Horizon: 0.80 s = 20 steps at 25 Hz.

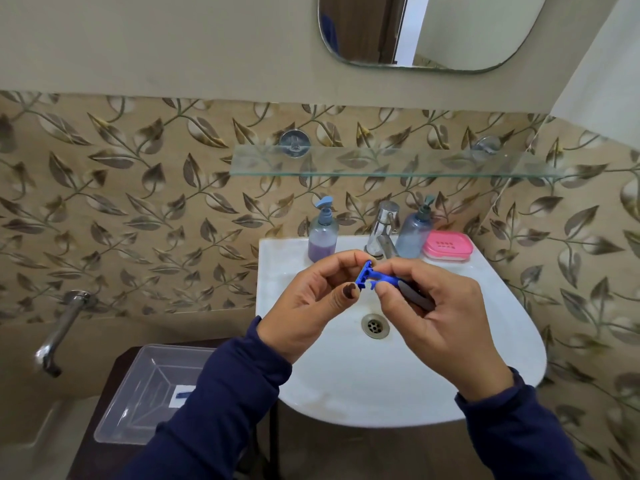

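Note:
A blue plastic razor point(377, 276) with a grey grip is held above the white sink point(502, 327). My right hand point(440, 317) grips its handle, thumb and forefinger pinching near the neck. My left hand point(311, 303) pinches the razor's head between thumb and fingertips. Both wrists wear dark blue sleeves. The blade side of the head is hidden by my fingers.
On the sink's back ledge stand a soap pump bottle with purple liquid point(322, 233), a chrome tap point(382, 230), a bluish pump bottle point(415, 230) and a pink soap case point(447, 245). A clear plastic tub point(152, 393) sits lower left, a wall spout point(59, 330) beyond it, a glass shelf point(381, 162) above.

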{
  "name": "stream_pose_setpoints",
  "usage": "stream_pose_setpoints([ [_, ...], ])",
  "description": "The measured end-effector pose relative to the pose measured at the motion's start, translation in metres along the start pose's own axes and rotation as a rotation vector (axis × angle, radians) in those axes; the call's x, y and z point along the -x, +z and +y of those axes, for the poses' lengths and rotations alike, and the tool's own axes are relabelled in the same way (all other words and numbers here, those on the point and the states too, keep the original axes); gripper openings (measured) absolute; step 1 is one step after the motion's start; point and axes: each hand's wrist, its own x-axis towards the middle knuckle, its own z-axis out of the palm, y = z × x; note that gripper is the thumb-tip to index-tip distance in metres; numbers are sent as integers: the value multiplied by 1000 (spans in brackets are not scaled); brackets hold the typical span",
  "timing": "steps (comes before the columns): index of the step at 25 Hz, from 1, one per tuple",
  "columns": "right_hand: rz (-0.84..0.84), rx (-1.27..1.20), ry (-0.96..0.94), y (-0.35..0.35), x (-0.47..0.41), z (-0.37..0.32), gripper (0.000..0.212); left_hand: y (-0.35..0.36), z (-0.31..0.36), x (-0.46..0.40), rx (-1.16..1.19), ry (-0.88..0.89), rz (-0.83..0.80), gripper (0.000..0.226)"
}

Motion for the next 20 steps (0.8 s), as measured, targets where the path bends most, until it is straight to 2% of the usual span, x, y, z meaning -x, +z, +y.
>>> stream_pose_setpoints([
  [5, -22, -64, 84, 1, 1, 0, 13, -1, -4, 2, 34, -22, 46, 46],
  [12, 3, -202, 224, 33, -4, 5, 17, -24, -7, 13, 62, -4, 104, 57],
  [18, -62, -444, 402, 91, -8, 9, 26, -71, -22, 39, 66, -23, 249, 55],
  [20, -102, -496, 469, 117, -4, 10, 20, -93, -32, 55, 56, -34, 333, 55],
])
